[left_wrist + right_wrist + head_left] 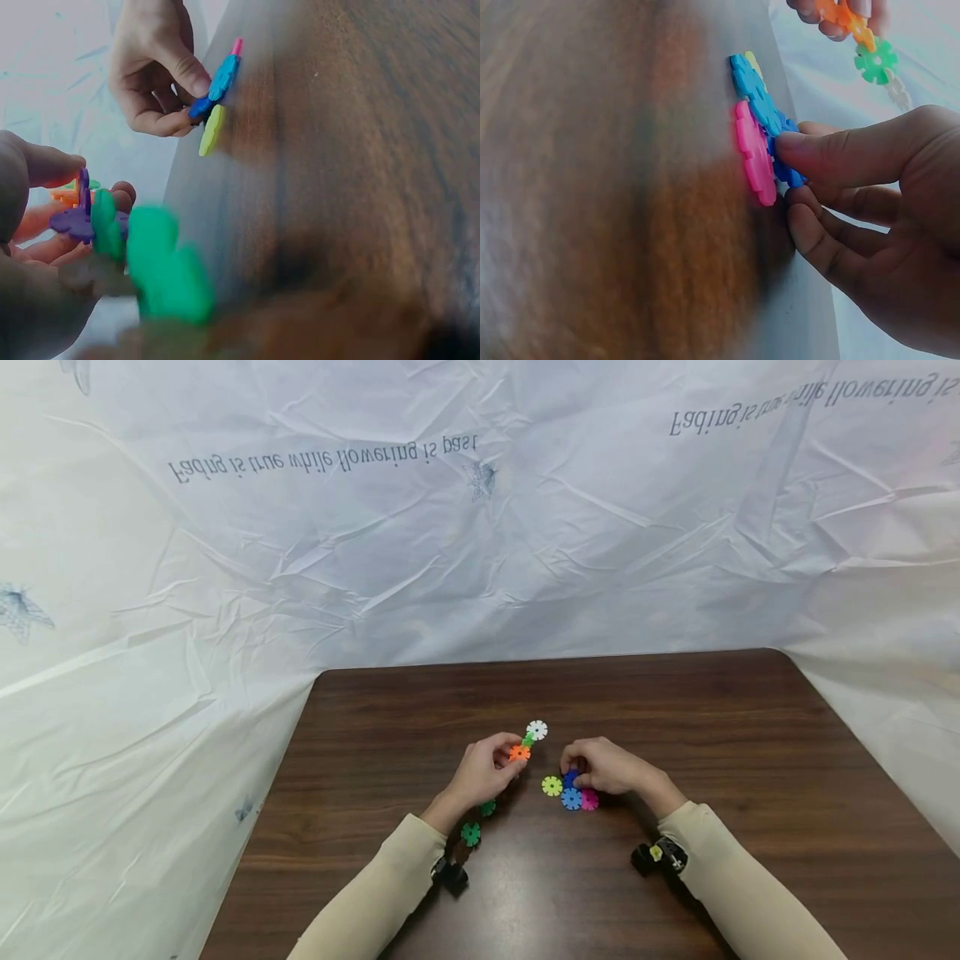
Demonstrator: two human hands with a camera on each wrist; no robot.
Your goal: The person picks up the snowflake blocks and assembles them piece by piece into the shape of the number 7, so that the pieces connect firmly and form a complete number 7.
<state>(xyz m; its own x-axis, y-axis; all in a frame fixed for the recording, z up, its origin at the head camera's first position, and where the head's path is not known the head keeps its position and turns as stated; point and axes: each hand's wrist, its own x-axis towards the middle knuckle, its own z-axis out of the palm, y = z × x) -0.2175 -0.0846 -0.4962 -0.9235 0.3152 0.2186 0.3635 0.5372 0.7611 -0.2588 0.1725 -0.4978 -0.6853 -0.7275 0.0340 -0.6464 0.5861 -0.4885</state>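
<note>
My left hand [480, 772] grips a chain of interlocking plastic snowflake discs. An orange disc [520, 752] sits at its fingertips, with a green disc [528, 739] and a white disc [537, 730] beyond it. In the left wrist view, a purple disc [73, 223] and blurred green discs [161, 262] run back under the palm; how they all connect is partly hidden. My right hand [609, 766] pinches a dark blue disc [789, 166]. Close against that disc are a light blue disc [572, 799], a pink disc [590, 800] and a yellow-green disc [552, 786]; whether they are joined, I cannot tell.
Both hands work over a dark brown wooden table [750, 735]. Behind its far edge hangs a pale, wrinkled sheet [480, 568] with printed lettering. A black wrist camera [450, 874] is strapped at the left sleeve, another wrist camera [660, 857] at the right.
</note>
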